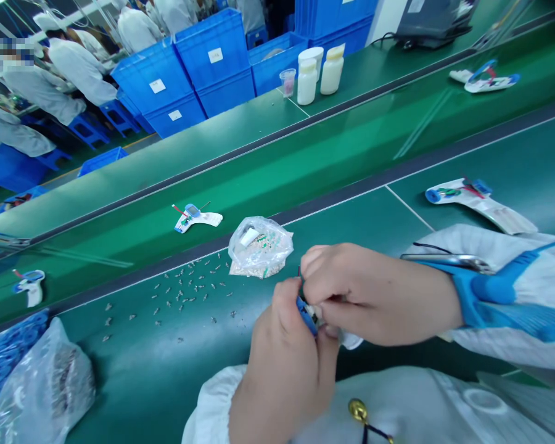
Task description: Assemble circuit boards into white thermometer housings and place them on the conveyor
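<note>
My left hand [289, 351] is closed around a partly assembled blue-and-white handheld thermometer [308, 317], close in front of my body. My right hand [365, 293] presses in from the other side, its fingers pinched together at the top of the same piece. Whatever small part those fingertips pinch is hidden. Most of the thermometer is covered by my fingers; a blue rim and a bit of white shell show. Just beyond my hands sits a clear plastic bag [261, 246] of small parts. Many tiny metal pieces [180, 296] lie scattered left of it.
Open thermometer shells lie on the belt [197, 219], at far left [30, 287], at far right [490, 80], and on the near bench [481, 200]. More plastic bags [46, 382] sit at lower left. Behind stand white bottles [307, 81], blue crates [213, 55] and people in white coats.
</note>
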A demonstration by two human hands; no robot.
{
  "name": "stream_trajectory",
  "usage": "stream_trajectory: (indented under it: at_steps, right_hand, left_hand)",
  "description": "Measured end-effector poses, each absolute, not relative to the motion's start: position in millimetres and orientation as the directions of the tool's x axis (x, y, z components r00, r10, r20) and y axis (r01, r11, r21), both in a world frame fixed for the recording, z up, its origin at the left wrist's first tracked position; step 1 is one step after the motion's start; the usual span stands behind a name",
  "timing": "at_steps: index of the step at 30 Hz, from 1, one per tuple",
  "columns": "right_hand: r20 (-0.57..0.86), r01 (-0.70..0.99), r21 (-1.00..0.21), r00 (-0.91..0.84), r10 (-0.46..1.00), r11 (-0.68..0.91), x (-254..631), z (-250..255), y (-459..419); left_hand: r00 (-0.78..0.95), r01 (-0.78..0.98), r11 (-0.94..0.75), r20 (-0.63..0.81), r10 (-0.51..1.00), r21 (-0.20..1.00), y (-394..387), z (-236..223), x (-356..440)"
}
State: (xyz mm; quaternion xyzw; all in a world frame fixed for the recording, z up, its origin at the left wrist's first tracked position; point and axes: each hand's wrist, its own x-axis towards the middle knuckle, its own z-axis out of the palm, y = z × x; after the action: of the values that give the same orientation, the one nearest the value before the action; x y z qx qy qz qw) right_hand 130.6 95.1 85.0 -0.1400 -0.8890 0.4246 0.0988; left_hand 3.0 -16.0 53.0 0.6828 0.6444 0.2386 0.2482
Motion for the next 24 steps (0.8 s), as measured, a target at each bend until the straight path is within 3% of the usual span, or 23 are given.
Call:
stream_trajectory:
  at_steps: [3,5,7,8,10,13,16,19,24]
  right_hand:
    - [-0.045,0.215,-0.787,-0.955,0.294,0.579,131.6,75.3,111.8]
    - [-0.073,0.362,-0.724,-0.886,0.457,0.587,139.5,66.3,139.3]
    - [0.001,0.626,-0.589,-0.632,0.775,0.511,157.3,58.0,179.7]
    - [0.079,0.707,-0.543,-0.494,0.866,0.453,169.2,54.8,202.3]
    - [0.222,0.802,-0.492,-0.26,0.94,0.338,193.3,50.0,244.6]
    - [0.255,0.854,-0.462,-0.13,0.958,0.239,204.7,40.5,281.1]
    - [0.096,0.874,-0.407,-0.248,0.964,0.266,159.6,20.2,279.2]
    - [-0.123,0.793,-0.416,-0.534,0.836,0.445,73.3,-3.0,262.8]
    - [-0.184,0.637,-0.478,-0.746,0.64,0.605,-34.4,-12.0,244.5]
  left_hand:
    - [0.07,0.69,0.002,-0.07,0.995,0.724,-12.6,45.8,-1.4]
    - [-0.007,0.682,0.06,-0.075,0.997,0.729,-12.4,39.6,-5.2]
    - [-0.092,0.669,0.142,-0.108,0.99,0.73,-14.6,34.5,-9.5]
    - [-0.119,0.655,0.184,-0.141,0.983,0.732,-16.3,32.8,-11.6]
    - [-0.139,0.632,0.233,-0.189,0.972,0.739,-20.0,30.8,-14.8]
    - [-0.116,0.61,0.214,-0.181,0.977,0.763,-21.7,30.4,-16.1]
    - [-0.088,0.594,0.14,-0.109,0.99,0.792,-17.6,32.0,-15.5]
    - [-0.056,0.616,0.036,-0.001,0.998,0.787,-14.3,33.6,-15.7]
    - [-0.135,0.617,-0.033,0.146,0.98,0.787,-22.7,27.8,-19.9]
